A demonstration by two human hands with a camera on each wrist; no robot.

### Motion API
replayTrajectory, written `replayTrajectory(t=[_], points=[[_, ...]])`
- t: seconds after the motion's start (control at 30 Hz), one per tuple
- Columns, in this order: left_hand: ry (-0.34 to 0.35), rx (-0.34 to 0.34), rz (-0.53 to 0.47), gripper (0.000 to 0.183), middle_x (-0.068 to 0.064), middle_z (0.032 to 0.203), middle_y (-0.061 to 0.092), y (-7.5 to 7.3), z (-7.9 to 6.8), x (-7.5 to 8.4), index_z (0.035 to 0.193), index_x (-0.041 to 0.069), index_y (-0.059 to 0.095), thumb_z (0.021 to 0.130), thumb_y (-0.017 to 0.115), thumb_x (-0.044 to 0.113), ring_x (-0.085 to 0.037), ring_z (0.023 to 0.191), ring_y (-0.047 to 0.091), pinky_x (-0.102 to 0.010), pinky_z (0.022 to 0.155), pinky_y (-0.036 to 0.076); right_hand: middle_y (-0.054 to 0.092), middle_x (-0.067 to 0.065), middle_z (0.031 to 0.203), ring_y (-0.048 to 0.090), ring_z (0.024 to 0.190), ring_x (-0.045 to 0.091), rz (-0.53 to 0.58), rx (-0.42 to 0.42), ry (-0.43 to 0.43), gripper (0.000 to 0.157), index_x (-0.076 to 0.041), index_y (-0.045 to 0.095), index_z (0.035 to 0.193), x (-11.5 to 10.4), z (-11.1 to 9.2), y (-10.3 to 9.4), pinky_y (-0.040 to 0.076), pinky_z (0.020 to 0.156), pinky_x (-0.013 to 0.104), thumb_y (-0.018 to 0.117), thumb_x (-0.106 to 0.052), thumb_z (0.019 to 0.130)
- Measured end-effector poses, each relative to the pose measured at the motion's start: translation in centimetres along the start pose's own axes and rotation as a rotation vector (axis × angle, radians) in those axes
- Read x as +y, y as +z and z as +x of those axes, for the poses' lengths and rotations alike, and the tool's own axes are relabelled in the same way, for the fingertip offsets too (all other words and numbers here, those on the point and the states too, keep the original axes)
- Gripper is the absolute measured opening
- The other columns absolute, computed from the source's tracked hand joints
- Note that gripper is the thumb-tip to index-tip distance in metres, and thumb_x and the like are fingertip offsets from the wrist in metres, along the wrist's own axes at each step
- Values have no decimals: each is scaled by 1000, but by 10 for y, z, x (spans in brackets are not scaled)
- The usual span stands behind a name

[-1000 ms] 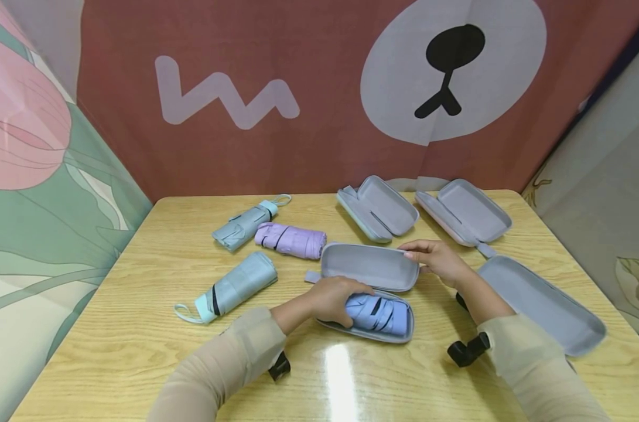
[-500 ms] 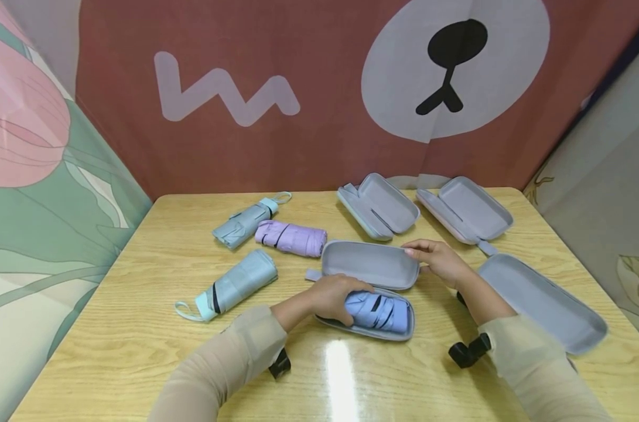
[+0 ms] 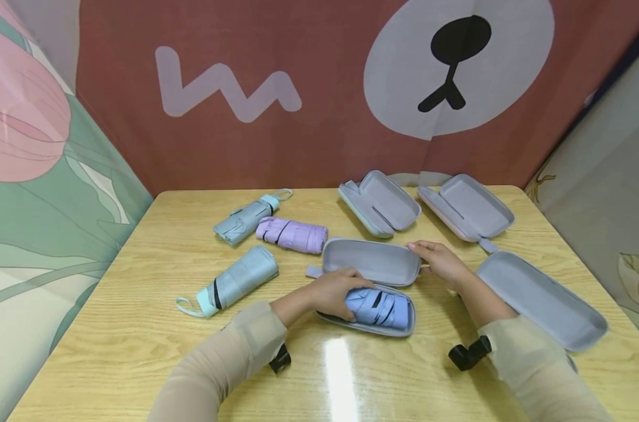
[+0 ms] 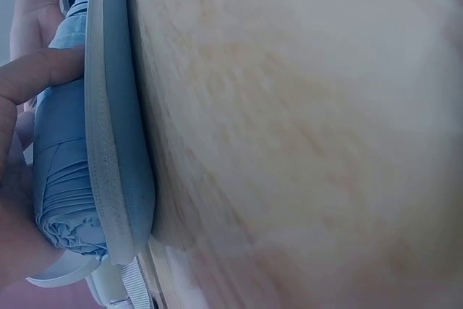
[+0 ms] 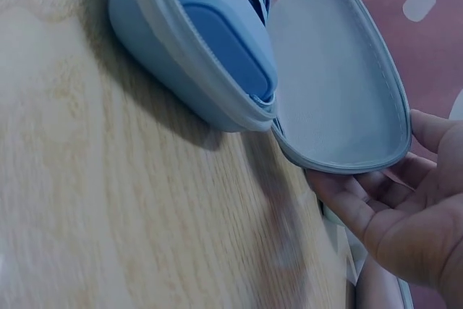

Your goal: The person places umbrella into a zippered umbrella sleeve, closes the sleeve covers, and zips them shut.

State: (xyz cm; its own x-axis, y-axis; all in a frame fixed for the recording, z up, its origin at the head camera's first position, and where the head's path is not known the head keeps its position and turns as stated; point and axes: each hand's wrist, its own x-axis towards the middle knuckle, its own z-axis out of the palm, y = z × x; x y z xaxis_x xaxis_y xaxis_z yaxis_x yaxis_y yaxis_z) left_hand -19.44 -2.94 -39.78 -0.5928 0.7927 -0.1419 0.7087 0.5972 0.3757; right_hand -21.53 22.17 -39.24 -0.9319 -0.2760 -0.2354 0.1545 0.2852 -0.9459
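Note:
A folded blue umbrella (image 3: pixel 388 310) lies in the lower half of an open grey zip case (image 3: pixel 364 332). My left hand (image 3: pixel 336 292) holds the umbrella at its left end, thumb at the near side and fingers over the top; its handle end shows in the right wrist view. The case's lid (image 3: pixel 372 261) leans open behind it. At the lid's right end my right hand (image 3: pixel 439 261) pinches the rim (image 5: pixel 365 166), with the thumb and fingers on opposite sides in the right wrist view.
Left on the table lie a purple folded umbrella (image 3: pixel 293 235) and two pale teal ones, one near (image 3: pixel 245 279) and one far (image 3: pixel 242 221). Open cases stand at the back, one middle (image 3: pixel 390 202) and one right (image 3: pixel 477 208). Another case (image 3: pixel 543 299) lies beside my right forearm.
My right fingertips have shifted slightly right along the lid's rim. The left hand and blue umbrella stay in place; the whole head view has shifted a little.

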Motion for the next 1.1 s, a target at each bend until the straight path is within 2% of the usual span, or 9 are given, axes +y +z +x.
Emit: replayTrajectory(t=[0.1,0.23,0.37,0.57,0.67,0.8,0.93,1.03,1.1], points=[[-4,8,5,70,3,115,45,0,-1,0,126,24,45,63,75,30,-11,105,41,-26,86,35,47,14,106,48,84,7,4,6,14,58,15,32,123,0,0,2,43,78,31,38,-34,92],[4,17,-13,69,2,116,47,0,-3,-2,126,22,45,64,74,34,-12,106,42,-26,88,34,37,24,119,47,87,7,7,-2,31,61,16,28,125,0,-1,4,42,79,30,36,-35,92],[16,28,-89,65,0,119,47,-2,-5,-4,125,18,46,68,72,35,-12,109,41,-26,91,31,34,25,122,45,93,12,3,5,59,62,15,27,126,-1,-2,6,39,84,33,34,-36,92],[12,44,-197,54,-3,121,47,-6,-11,-8,122,11,49,75,65,32,-16,112,40,-26,94,29,27,30,128,38,109,28,21,-19,62,71,16,17,129,3,-2,6,37,88,37,35,-41,91],[2,74,-224,49,-5,119,49,-6,-15,-13,121,7,49,79,61,29,-17,111,42,-27,93,30,25,30,129,42,106,26,33,-24,62,78,15,14,131,14,1,3,41,83,36,38,-46,88],[-25,120,-287,45,-6,115,52,-5,-19,-21,120,5,49,82,58,27,-16,107,46,-26,91,33,36,24,122,51,92,15,53,1,91,82,10,17,132,28,8,-3,45,76,33,43,-51,84],[-65,151,-369,43,-7,115,52,-6,-24,-26,119,5,49,83,57,26,-17,105,47,-26,89,35,37,26,118,53,88,17,61,-11,90,84,12,15,132,18,0,1,45,76,35,41,-52,84],[-96,175,-433,41,-8,113,53,-7,-27,-27,119,3,49,84,55,24,-17,104,49,-28,88,36,30,33,122,52,91,22,69,-32,95,77,15,8,131,3,-10,8,45,77,37,34,-44,90],[-121,192,-481,39,-9,111,54,-9,-29,-28,118,2,50,85,55,22,-18,102,50,-28,86,38,29,32,122,53,90,22,83,-24,113,73,14,9,132,0,-12,9,45,77,36,33,-41,91]])
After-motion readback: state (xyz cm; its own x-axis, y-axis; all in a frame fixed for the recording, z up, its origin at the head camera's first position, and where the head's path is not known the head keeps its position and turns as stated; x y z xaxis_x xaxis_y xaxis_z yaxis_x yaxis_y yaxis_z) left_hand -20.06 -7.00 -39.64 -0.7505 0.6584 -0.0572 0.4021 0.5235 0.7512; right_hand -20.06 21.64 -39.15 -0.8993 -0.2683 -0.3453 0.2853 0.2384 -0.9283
